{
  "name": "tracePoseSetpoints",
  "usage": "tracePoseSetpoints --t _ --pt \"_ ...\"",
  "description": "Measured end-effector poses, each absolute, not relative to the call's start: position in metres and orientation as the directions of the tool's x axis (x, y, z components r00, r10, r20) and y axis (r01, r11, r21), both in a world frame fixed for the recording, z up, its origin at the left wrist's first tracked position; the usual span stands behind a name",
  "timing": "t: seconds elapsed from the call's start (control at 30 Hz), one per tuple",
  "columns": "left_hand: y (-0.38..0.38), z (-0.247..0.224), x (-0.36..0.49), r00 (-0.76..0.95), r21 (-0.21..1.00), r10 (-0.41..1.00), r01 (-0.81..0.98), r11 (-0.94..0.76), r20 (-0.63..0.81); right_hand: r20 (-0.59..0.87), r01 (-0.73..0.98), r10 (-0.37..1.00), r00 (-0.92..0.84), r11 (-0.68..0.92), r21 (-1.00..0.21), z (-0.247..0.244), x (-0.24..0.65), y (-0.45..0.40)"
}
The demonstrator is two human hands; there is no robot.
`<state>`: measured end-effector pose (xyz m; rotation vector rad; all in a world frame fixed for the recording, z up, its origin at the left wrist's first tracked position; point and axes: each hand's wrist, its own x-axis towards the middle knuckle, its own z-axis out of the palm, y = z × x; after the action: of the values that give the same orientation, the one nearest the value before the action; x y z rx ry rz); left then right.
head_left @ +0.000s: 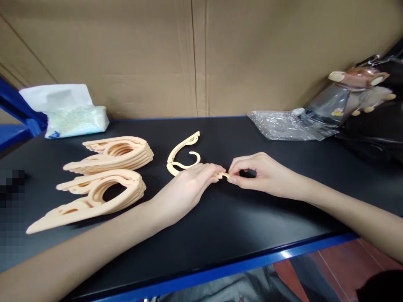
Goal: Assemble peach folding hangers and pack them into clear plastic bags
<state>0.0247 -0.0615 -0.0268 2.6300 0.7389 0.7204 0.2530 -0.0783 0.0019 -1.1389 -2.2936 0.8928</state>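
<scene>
Lying right of the nearer hanger stack (134,193), a cream folding clothes hanger (171,159) runs under the left hand (192,181), which grips it; farther right of the stack, the right hand (260,172) narrowly pinches the protruding tip (224,175).

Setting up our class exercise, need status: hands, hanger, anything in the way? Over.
Left hand and right hand pinching pale piece. Hanger partly hidden behind left hand. Hanger stacks left, not between hands.

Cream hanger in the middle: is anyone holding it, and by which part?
The hanger is held by its near arm: the left hand grips along it, the right hand pinches its tip.
</scene>
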Motion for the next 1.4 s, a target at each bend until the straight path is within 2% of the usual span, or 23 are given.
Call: tracePoseSetpoints --t 0.13,0.73,0.87,1.0,1.27,1.4 --pt "-0.0622 -0.0253 0.0258 0.733 0.415 0.558 0.400 -0.817 0.390 0.048 0.574 0.855 -0.516 0.387 -0.721 0.0013 0.2522 -0.0788" --pt "-0.0631 -0.0278 0.0250 0.719 0.381 0.542 0.398 -0.834 0.435 -0.091 0.552 0.863 -0.496 0.233 -0.801 0.0036 0.2573 -0.0749" --pt "-0.0615 -0.0297 0.0244 0.712 0.358 0.529 0.396 -0.845 0.462 -0.089 0.470 0.856 -0.509 0.190 -0.862 0.0005 0.2585 -0.0749" --pt "-0.0599 -0.0295 0.0243 0.712 0.347 0.521 0.393 -0.852 0.472 -0.094 0.501 0.860 -0.502 0.201 -0.842 -0.0011 0.2572 -0.0761" --pt "-0.0588 -0.0291 0.0245 0.705 0.349 0.547 0.425 -0.836 0.452 -0.096 0.347 0.905 -0.415 0.060 -0.936 -0.0019 0.2550 -0.0734" --pt "-0.0580 -0.0299 0.0241 0.709 0.360 0.540 0.409 -0.839 0.454 -0.117 0.301 0.894 -0.432 0.021 -0.953 -0.0013 0.2542 -0.0739"
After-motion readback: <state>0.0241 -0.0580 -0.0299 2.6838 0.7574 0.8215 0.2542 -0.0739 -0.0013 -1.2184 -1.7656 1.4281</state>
